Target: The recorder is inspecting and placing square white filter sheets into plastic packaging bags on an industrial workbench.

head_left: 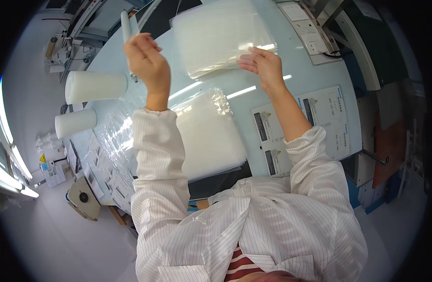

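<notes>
My left hand (148, 61) is raised over the far left of the table with its fingers curled in and slightly blurred. Behind it runs a slim white rod (125, 26); whether the fingers touch it, or hold a bit of film, I cannot make out. My right hand (264, 68) has its fingers stretched out loosely at the near right corner of a stack of clear plastic sheets or bags (216, 35). Closer to me lies a second stack of translucent plastic sheets (209, 136), partly behind my left sleeve.
Two white rolls (96, 87) (76, 123) stand left, beside crumpled clear film (113, 129). Printed label sheets (326, 120) lie right on the pale table (251, 101), others (108, 171) at its left edge. A socket panel (310, 35) sits far right; a stool (83, 197) stands lower left.
</notes>
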